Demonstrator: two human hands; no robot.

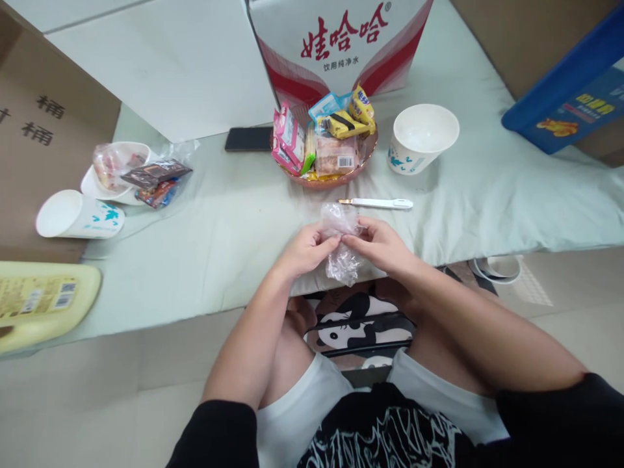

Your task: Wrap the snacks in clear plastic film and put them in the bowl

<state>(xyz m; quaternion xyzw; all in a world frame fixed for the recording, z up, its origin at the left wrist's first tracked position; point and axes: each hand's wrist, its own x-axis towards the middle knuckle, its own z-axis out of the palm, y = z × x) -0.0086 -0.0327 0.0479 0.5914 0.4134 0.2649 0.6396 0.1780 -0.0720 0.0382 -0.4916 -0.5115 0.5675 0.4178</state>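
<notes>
Crumpled clear plastic wrap (343, 268) is pinched between my two hands at the front edge of the table. My left hand (308, 249) grips it from the left, thumb on top. From the other side my right hand (377, 244) holds it, its thumb tip close to the left one. Whether anything lies inside the wrap, I cannot tell. Just beyond the hands lies a white-handled craft knife (383, 203) with its tip pointing left. Behind that is a pinkish bowl (319, 183) filled with packaged snacks (336, 140).
A white paper bucket (423, 140) stands right of the bowl, and a black phone (247, 139) lies left of it. Further left are a tipped paper cup (80, 216), a white bowl (92, 185) with wrappers and a yellow bottle (49, 302). A large carton (341, 45) stands behind.
</notes>
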